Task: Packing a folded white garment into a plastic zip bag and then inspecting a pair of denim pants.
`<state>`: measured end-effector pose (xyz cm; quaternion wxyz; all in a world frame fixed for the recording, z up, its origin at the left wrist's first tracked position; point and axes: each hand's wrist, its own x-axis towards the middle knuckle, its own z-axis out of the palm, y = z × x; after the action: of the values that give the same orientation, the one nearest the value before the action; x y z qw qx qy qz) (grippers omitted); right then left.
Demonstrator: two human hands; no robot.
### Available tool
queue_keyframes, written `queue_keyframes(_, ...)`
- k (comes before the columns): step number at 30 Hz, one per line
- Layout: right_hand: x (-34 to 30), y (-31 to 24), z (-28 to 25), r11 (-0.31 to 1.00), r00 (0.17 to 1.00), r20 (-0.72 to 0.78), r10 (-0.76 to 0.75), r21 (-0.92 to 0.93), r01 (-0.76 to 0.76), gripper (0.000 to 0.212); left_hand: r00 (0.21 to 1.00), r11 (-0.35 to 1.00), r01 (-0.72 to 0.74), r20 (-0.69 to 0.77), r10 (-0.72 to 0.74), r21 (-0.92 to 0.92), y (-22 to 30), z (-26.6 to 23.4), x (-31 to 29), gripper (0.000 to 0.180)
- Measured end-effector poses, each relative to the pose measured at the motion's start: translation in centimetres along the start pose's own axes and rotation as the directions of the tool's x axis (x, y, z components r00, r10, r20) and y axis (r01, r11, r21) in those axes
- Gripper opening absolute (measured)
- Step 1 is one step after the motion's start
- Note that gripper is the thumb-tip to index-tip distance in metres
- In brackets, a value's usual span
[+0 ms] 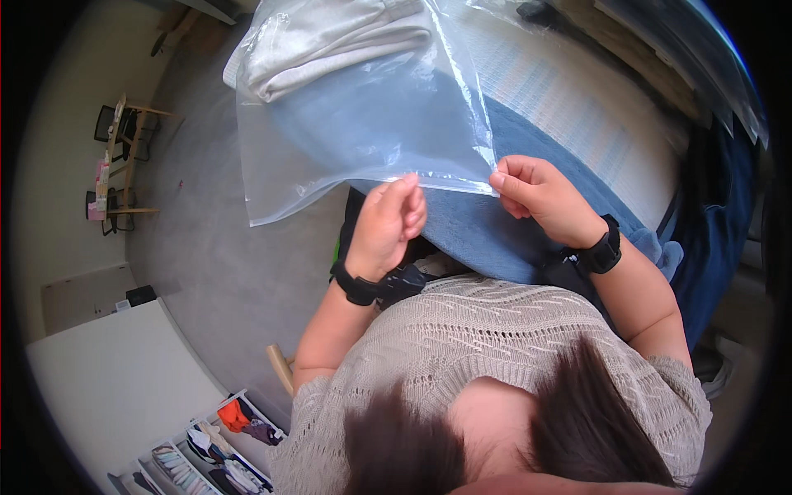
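Observation:
A clear plastic zip bag [363, 124] lies in front of me, its zip edge toward my body. Inside its far part is a folded light grey garment [338, 49]. With thumb and fingers my right hand [540, 194] pinches the bag's near right corner. My left hand [389, 221] is closed on the zip edge near its middle. The bag's near left corner hangs loose past the edge of the surface. Under the bag a blue plush cloth [478, 231] shows through the film.
A pale striped cover [569, 124] spreads beyond the blue cloth. Dark blue jeans [722, 223] hang at the right, near more clear plastic [701, 58]. On the left are grey floor [214, 214], a wooden table [115, 165] with chairs, and a rack of folded clothes [214, 450] lower down.

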<state>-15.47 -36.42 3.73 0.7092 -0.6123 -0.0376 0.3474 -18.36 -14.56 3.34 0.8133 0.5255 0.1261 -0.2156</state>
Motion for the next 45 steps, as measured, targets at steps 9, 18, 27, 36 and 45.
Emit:
queue_keyframes(9,0.4,-0.9,-0.4,0.997,0.999,0.031,-0.027,0.077,0.025,0.021,0.899,0.956,-0.280,-0.372,0.229,-0.087,3.7,-11.7,-3.9,0.030)
queue_keyframes(18,-0.5,-1.2,-1.6,0.980,0.990,0.023,-0.136,0.150,0.131,0.019,0.822,0.916,-0.399,-0.458,0.339,-0.037,3.4,-19.5,-6.8,0.029)
queue_keyframes(27,-2.1,-4.5,-4.0,0.819,0.900,-0.132,-0.415,0.378,0.432,0.015,0.731,0.740,-0.642,-0.131,0.670,0.198,8.6,-14.0,-9.2,0.031)
queue_keyframes(36,-7.3,-5.8,-7.1,0.882,0.845,0.260,-0.468,0.077,0.465,0.028,0.679,0.697,-0.706,0.396,0.618,0.122,9.3,-16.3,-11.0,0.053)
queue_keyframes(45,-2.0,-5.2,-6.7,0.422,0.983,-0.105,-0.152,-0.906,-0.032,0.094,0.767,-0.086,-0.244,0.247,0.592,0.966,6.9,-19.4,-3.3,0.093)
